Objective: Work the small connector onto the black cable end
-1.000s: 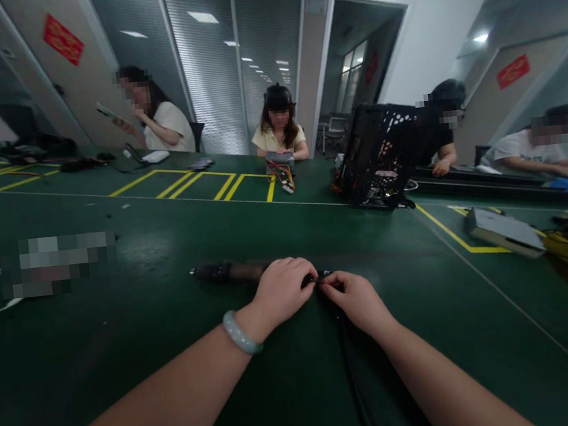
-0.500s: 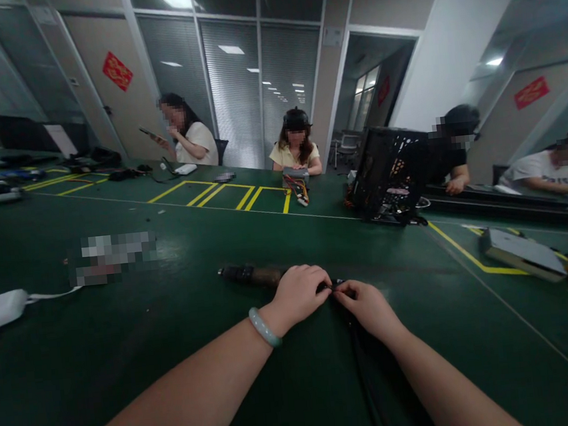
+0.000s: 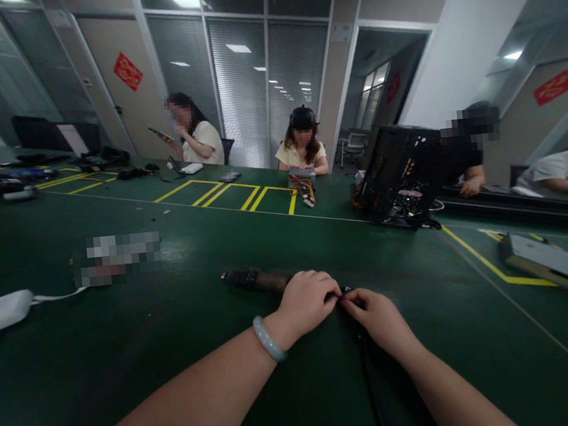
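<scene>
A dark cylindrical tool, much like an electric screwdriver [image 3: 260, 281], lies on the green table with its tip to the left. My left hand [image 3: 309, 305], with a pale green bangle at the wrist, is wrapped over its right end. Close beside it, my right hand [image 3: 374, 315] pinches at the same end, where a black cable [image 3: 373, 378] runs down toward me. The fingertips of both hands nearly meet, and the small part between them is mostly hidden.
A white device [image 3: 5, 312] with a strap lies at the left. Farther back stand a black computer case [image 3: 395, 175] and a power supply [image 3: 301, 174] with loose wires. A grey metal box [image 3: 547, 261] is at the right. Several people sit across the table.
The whole view has shifted slightly, so most things appear farther right. Both hands stay at the tool's right end with nearly the same hold.
</scene>
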